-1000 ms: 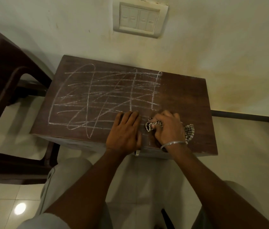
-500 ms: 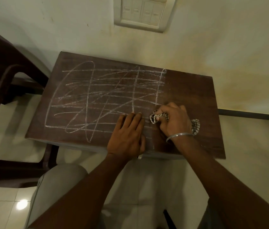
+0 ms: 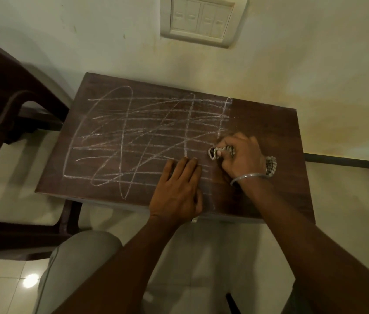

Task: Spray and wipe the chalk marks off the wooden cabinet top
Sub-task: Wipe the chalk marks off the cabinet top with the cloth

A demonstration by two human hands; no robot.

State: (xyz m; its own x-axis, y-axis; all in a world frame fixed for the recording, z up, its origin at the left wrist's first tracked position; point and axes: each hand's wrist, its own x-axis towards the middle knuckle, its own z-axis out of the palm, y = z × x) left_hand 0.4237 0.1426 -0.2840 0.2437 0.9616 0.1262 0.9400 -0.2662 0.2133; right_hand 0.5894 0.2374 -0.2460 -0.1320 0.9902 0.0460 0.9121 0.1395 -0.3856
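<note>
The dark wooden cabinet top (image 3: 269, 123) carries white chalk marks (image 3: 133, 137), scribbled lines over its left and middle parts; its right part looks bare. My right hand (image 3: 242, 157) is closed around a bunched checkered cloth (image 3: 218, 152) and presses it on the wood at the right end of the marks; a bit of the cloth also shows behind the wrist. My left hand (image 3: 179, 189) lies flat on the top near the front edge, fingers together, just left of the cloth. No spray bottle is in view.
A dark plastic chair (image 3: 9, 123) stands close against the cabinet's left side. A switch plate (image 3: 198, 19) sits on the pale wall (image 3: 315, 64) behind the cabinet. My knees and a pale tiled floor (image 3: 2, 288) lie below the front edge.
My right hand has pushed the cloth away from the front edge, farther up the top along the right end of the marks. My left hand has stayed flat in place.
</note>
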